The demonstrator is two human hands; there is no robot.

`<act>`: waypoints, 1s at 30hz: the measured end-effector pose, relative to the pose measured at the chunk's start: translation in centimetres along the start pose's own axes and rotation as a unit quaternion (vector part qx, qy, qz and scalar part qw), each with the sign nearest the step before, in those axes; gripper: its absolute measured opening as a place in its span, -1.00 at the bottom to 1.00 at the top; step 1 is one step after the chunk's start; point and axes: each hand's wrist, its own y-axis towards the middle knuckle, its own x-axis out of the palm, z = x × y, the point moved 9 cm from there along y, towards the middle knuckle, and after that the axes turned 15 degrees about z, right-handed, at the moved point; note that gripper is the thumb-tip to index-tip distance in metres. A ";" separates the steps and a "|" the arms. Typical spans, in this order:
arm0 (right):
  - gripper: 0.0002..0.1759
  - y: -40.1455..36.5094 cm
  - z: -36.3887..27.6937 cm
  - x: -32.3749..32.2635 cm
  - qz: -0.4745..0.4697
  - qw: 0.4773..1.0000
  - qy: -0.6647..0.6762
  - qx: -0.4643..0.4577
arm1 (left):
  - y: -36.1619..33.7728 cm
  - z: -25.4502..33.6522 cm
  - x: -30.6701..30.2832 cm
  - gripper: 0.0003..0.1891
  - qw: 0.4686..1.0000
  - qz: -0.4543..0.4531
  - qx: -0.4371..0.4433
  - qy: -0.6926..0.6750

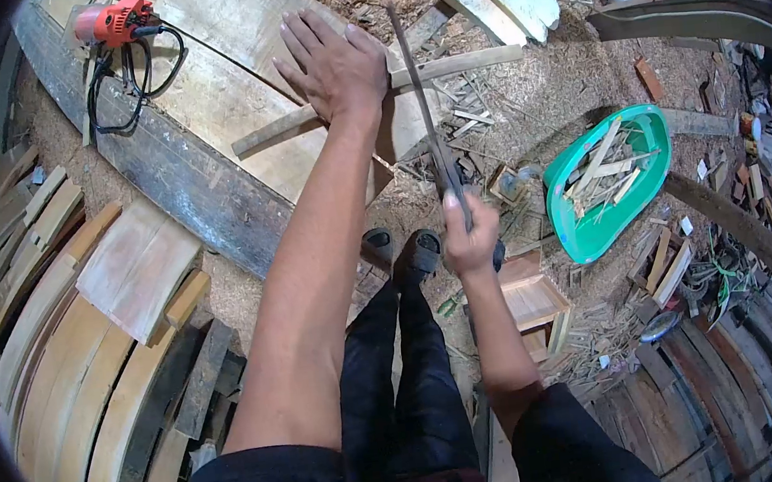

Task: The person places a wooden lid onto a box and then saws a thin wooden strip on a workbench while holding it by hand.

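Note:
My left hand (335, 67) lies flat with its fingers stretched out, the palm pressing a narrow, slightly curved wooden strip (466, 63) down on a broad wooden board (210, 90). The strip's right end juts out past the board's edge. Closed around the handle of a long, dark handsaw (431, 128), my right hand (472, 232) has its thumb along the top. The blade shows nearly edge-on, points away from me and crosses the strip just right of my left hand.
A red power tool (114, 23) with a black cord sits on the board's far left. At right stands a green tub (565, 222) of wood scraps. Curved planks (89, 366) are stacked at lower left. A small wooden box (538, 300) is by my feet, amid shavings.

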 end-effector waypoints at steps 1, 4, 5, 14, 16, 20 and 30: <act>-0.63 -1.2 -0.6 -0.8 0.002 1.000 -0.016 -0.020 | 0.1 0.1 0.2 -0.27 1.000 0.014 0.007 0.006; -0.64 -3.8 -0.7 -2.4 0.005 1.000 0.006 0.011 | 1.1 0.0 0.2 -0.28 0.998 0.055 0.024 0.008; -0.66 -3.2 -0.2 -2.2 0.009 1.000 0.015 0.006 | 0.3 0.0 0.2 -0.29 0.998 0.054 0.031 0.006; -0.69 -3.7 0.9 -3.4 0.007 1.000 0.010 -0.026 | 0.9 0.0 0.5 -0.28 0.999 0.041 0.008 0.006; -0.66 -2.5 0.3 -2.8 0.003 0.999 0.025 0.022 | 0.4 -0.1 0.2 -0.28 0.999 0.040 0.009 0.005; -0.64 3.1 -0.5 1.9 -0.022 1.000 -0.014 0.010 | 0.4 -0.1 0.0 -0.28 1.000 0.012 -0.002 0.000; -0.66 3.1 -1.2 1.6 -0.010 1.000 -0.013 -0.006 | 0.1 -0.2 0.1 -0.30 0.999 0.038 0.015 0.014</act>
